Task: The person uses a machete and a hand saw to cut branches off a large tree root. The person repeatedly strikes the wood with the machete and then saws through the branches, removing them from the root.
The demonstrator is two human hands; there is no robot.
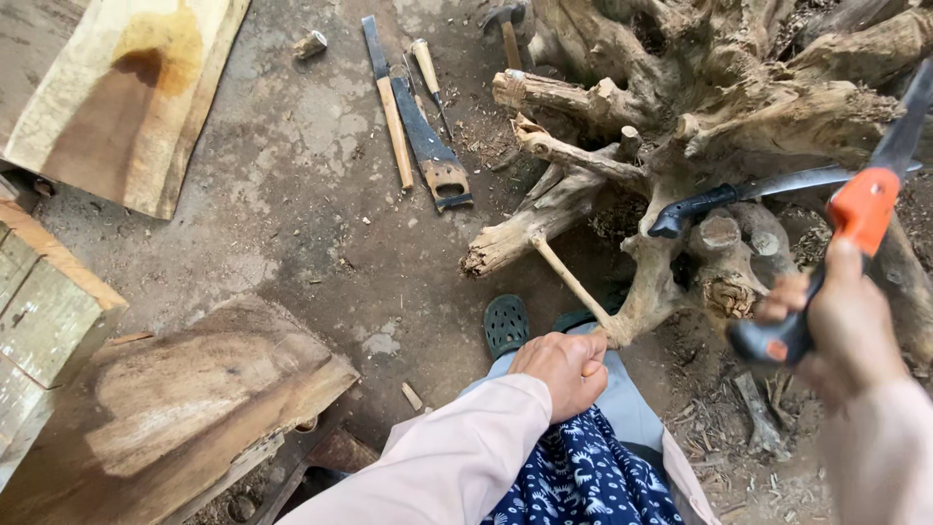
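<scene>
The right hand (pixel 841 326) is wrapped tight round an orange-handled saw (pixel 860 209), raised near the stump (pixel 739 117). The left hand (pixel 567 369) rests curled on the knee, by a thin root (pixel 573 282). Seemingly between cuts; the blade needs setting squarely on a root.

The folding saw (pixel 855 219) blade runs off the frame's right edge above the root stump (pixel 719 117); the right hand (pixel 841 326) is motion-blurred, and the stump itself is cropped.
</scene>
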